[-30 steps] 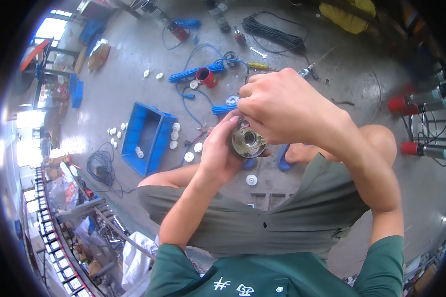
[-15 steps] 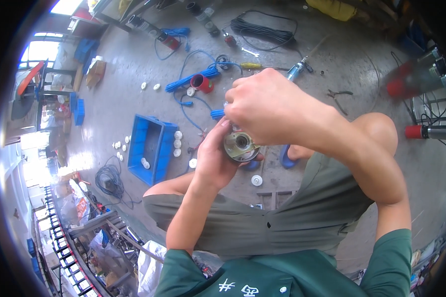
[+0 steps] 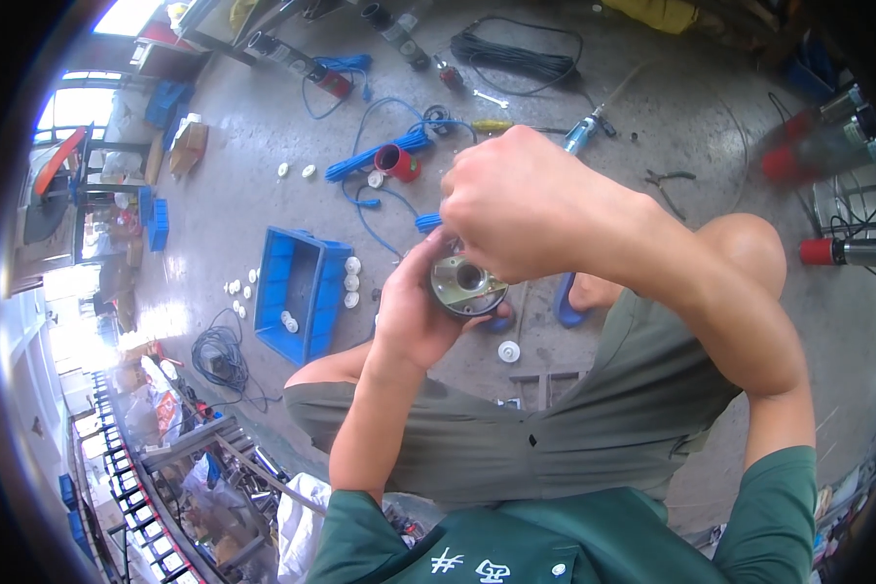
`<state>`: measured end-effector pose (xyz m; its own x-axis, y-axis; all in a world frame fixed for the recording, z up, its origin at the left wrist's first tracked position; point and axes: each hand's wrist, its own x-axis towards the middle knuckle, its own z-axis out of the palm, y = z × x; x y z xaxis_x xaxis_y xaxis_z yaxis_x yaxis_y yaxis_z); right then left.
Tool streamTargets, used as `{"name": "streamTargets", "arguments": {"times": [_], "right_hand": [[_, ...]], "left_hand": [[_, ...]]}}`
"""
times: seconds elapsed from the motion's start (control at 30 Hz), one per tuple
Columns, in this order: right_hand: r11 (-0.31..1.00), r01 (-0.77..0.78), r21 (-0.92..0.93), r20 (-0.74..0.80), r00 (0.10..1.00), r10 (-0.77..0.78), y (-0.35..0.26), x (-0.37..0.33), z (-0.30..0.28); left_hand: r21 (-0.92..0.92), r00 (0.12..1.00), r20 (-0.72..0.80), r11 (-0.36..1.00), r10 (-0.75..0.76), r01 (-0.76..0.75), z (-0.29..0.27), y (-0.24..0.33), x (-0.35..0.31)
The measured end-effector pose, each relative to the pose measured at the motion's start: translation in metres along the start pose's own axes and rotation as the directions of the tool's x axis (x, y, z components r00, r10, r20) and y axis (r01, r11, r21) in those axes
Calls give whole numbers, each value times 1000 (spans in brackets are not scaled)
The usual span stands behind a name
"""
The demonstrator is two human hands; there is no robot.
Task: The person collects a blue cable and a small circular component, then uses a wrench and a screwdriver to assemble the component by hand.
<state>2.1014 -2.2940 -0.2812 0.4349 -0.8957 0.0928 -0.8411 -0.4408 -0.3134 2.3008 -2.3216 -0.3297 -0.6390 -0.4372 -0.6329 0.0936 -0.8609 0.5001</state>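
A round metal housing with a hole in its middle rests in my left hand, whose fingers and thumb wrap round its side. Above its far rim is my right hand, closed with the knuckles up. The back of that hand covers its fingertips, so what they grip cannot be made out. Part of the housing's top is hidden beneath the right hand. Both hands are held over the floor between my bent legs.
To the left stands a blue crate with white discs in and beside it. Beyond my hands lie a red cylinder, a blue cable bundle, a wrench and a blue tool. Pliers lie to the right.
The housing has tipped and shifted slightly left in my left hand. My right hand stays closed above it, its wrist a little turned.
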Motion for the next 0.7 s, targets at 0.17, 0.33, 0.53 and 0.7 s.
{"name": "streamTargets", "arguments": {"times": [0.17,0.33,0.53,0.7], "right_hand": [[998,-59,-29,-306,951,47,1,10,16],[992,-81,-99,-274,960,51,8,23,23],[973,-102,208,-103,987,125,21,31,12],[955,111,275,-367,930,-3,22,26,21]], "left_hand": [[-67,988,129,993,-85,94,-2,8,0],[-109,987,135,988,-91,106,-4,15,13],[-82,988,140,994,-62,74,-4,16,10],[-20,961,233,989,147,-146,-13,14,9]]}}
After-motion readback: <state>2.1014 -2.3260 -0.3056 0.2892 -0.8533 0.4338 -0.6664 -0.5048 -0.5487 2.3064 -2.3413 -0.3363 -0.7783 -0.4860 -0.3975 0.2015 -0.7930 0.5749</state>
